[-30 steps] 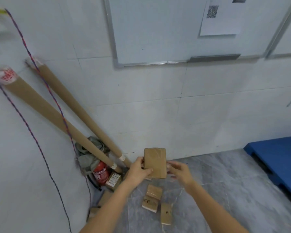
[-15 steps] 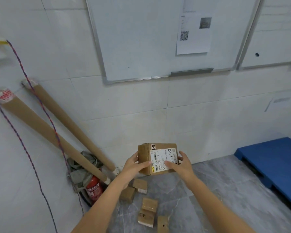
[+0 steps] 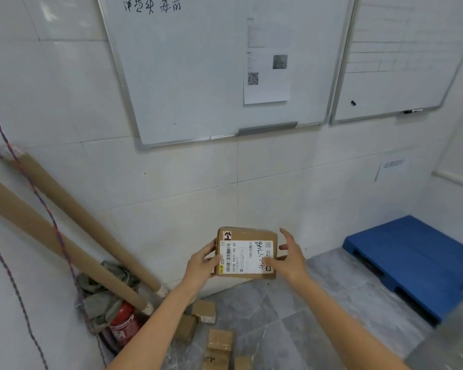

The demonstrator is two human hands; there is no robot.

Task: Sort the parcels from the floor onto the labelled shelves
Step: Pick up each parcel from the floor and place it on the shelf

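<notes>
**Label read: parcel (image 3: 247, 252) lies crosswise**

Head view: the parcel is off the floor (image 3: 305, 316), long axis left to right. The left hand (image 3: 201, 265) grips its left edge. The right hand (image 3: 292, 260) pinches the right edge, upper fingers spread. No shelves show.

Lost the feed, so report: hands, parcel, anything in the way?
Left hand grips parcel, right hand pinches it, thumb on label. Parcel held up. Nothing blocking. Shelves not in view.
</notes>
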